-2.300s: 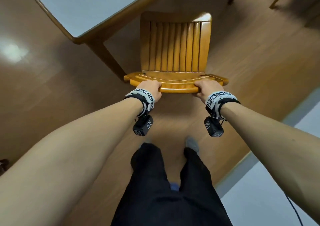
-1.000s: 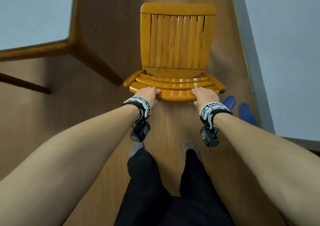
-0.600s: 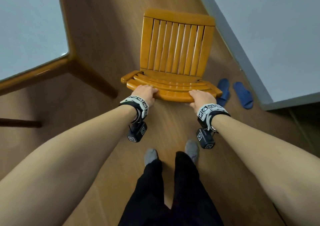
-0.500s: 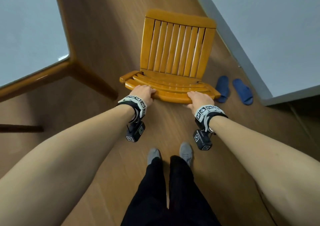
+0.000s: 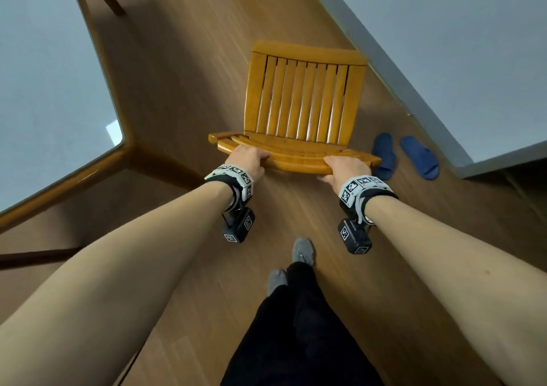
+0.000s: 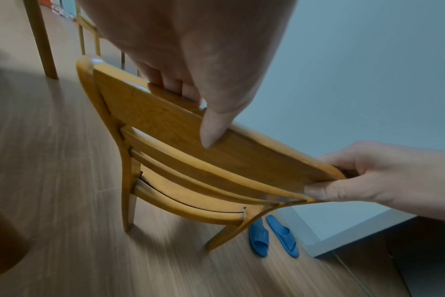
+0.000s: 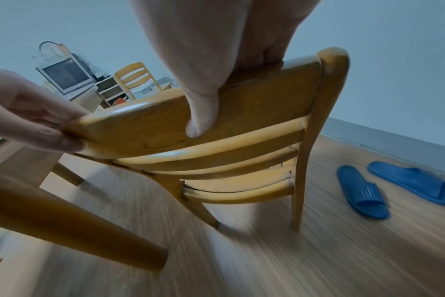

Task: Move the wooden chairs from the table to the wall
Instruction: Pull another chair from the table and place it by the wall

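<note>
Both hands hold the top rail of the wooden chair [image 5: 302, 98], which stands on the wooden floor [image 5: 183, 60] between the surface [image 5: 44, 89] at about 9 o'clock in the head view and the pale wall [image 5: 461, 45] at about 2 o'clock. The left hand [image 5: 247, 160] has its grip closed over the left end of the rail: in the left wrist view its fingers [image 6: 170, 84] hook over the far side and the thumb presses the near face of the board. The right hand [image 5: 343, 168] is clamped on the right end in the same way, fingers over the top edge and thumb flat on the near face, as the right wrist view shows. The seat slats point away toward 12 o'clock, and the chair's back faces the person. A pair of blue slippers [image 5: 405, 154] lies on the floor just beside the chair's right rear leg, at about 3 o'clock from it, near the grey skirting at the foot of the wall. In the right wrist view a second wooden chair [image 7: 135, 78] stands far off beside an old television [image 7: 64, 74]. Whether the chair's legs touch the floor cannot be told for certain; the floor under them is blurred.
</note>
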Demonstrator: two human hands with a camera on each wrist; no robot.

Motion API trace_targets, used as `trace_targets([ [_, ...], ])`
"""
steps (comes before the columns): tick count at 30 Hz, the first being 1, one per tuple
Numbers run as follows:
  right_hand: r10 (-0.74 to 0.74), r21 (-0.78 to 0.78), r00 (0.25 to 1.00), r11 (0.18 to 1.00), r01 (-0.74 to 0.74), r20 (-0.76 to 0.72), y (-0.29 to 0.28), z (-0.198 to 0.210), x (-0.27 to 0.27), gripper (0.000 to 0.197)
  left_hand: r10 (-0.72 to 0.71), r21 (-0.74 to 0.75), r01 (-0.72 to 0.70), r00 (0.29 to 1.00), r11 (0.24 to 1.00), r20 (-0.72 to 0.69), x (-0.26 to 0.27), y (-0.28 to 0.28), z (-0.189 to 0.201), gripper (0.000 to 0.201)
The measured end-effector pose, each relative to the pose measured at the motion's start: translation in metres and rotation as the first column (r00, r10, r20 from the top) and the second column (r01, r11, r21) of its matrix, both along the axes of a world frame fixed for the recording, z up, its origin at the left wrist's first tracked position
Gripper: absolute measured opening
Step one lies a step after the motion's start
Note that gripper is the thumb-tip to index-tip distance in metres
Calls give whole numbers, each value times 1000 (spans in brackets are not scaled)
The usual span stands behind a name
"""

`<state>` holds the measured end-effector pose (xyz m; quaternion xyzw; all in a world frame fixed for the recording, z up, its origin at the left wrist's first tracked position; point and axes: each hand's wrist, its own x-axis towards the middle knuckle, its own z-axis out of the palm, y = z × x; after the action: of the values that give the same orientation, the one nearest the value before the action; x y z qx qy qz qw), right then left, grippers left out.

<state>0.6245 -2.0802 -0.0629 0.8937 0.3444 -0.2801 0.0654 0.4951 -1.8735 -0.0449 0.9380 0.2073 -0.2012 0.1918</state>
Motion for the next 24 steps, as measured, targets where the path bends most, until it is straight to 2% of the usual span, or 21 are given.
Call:
trace_targets([
  [4,8,35,1000,999,-8,23,10,5,29,31,11,16,-12,998,1000,58,26,10,6,29],
  [9,-33,44,998,999,31,46,24,9,47,26,-20,9,20,1000,1000,12,52,31,13,35],
  [14,-55,7,998,998,55,12,36,15,54,23,-135,20,136,990,991,-43,59,46,22,13],
  [19,-86,-5,996,996,86,16,63,46,87,23,-208,26,208,978,978,-24,96,79,47,21],
  [24,-155,19,988,988,155,5,98,86,139,22,-216,1,216,976,976,-15,156,118,86,19],
])
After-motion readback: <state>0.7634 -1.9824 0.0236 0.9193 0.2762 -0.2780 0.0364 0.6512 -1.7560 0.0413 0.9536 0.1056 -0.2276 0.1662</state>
